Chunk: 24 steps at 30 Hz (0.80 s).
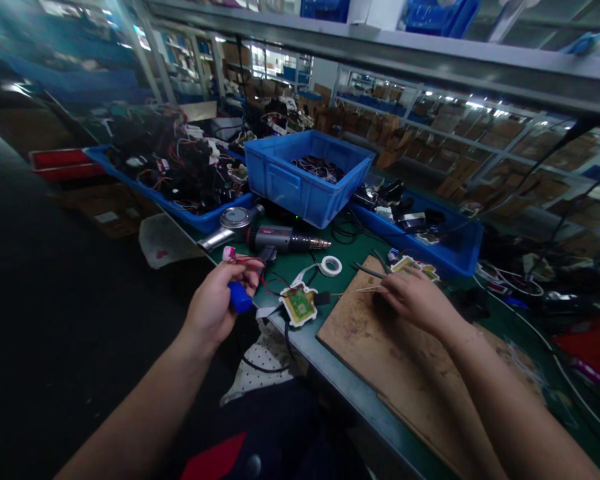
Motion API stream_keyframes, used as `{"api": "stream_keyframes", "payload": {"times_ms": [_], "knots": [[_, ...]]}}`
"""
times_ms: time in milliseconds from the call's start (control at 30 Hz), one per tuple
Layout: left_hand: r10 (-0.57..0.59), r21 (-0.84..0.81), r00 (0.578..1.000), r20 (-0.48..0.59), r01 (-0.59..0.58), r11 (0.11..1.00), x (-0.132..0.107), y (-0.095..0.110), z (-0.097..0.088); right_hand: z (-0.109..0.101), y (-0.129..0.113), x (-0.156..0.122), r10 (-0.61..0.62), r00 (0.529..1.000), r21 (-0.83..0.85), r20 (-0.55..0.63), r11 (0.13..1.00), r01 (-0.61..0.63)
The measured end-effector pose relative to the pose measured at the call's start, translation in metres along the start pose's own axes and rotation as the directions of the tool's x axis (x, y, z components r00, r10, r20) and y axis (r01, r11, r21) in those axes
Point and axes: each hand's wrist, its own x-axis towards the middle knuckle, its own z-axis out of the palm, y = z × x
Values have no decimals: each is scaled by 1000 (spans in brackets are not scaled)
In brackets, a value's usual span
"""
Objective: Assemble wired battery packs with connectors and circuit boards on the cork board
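Observation:
My left hand [217, 300] is closed around a blue cylindrical piece [240, 297] at the bench's front edge. A small pink-and-white connector [229, 253] shows above its fingers. Thin red wires [267, 280] run from this hand to a green circuit board [300, 304] in a pale frame. A dark flat piece [322, 299] adjoins the board, with a thin wire leading towards my right hand [405, 291]. That hand's fingers are pinched together over a brown wooden board [365, 327]. Slim dark prongs [369, 270] and a pale thin strip show at its fingertips; what exactly it grips is unclear.
A heat gun [285, 239] lies beyond my left hand, near a white tape roll [331, 266]. Behind stands a blue bin [285, 183] with wires inside. Blue trays [180, 212] of parts flank it. Another framed circuit board [413, 265] lies past my right hand. A shelf [380, 43] hangs overhead.

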Motion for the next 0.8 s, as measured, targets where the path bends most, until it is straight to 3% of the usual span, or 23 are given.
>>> {"api": "stream_keyframes", "payload": {"times_ms": [100, 167, 233, 300, 400, 533, 633, 700, 800], "knots": [[-21, -24, 1000, -2, 21, 1000, 18, -2, 0, -17, -5, -17, 92, 992, 249, 84, 962, -111], [-36, 43, 999, 38, 34, 998, 32, -7, 3, -22, -9, -29, 142, 978, 390, 151, 901, -191], [-21, 207, 993, 117, -4, 978, 47, -13, 10, -20, -14, -40, 173, 962, 455, 211, 854, -253], [40, 438, 971, 237, -143, 887, 61, -19, 22, -12, -17, -49, 207, 942, 466, 265, 827, -313], [109, 617, 903, 416, -368, 695, 78, -24, 49, 6, -16, -57, 268, 920, 473, 285, 796, -378], [88, 616, 770, 632, -567, 546, 83, -35, 92, 25, -9, -67, 346, 898, 591, 273, 676, -440], [32, 608, 691, 723, -656, 448, 77, -51, 113, 33, -6, -76, 411, 877, 670, 250, 580, -463], [21, 625, 687, 726, -672, 397, 71, -65, 118, 37, -4, -82, 473, 855, 722, 211, 514, -463], [73, 689, 748, 660, -641, 337, 62, -80, 117, 46, -2, -95, 566, 808, 800, 165, 401, -445]]}}
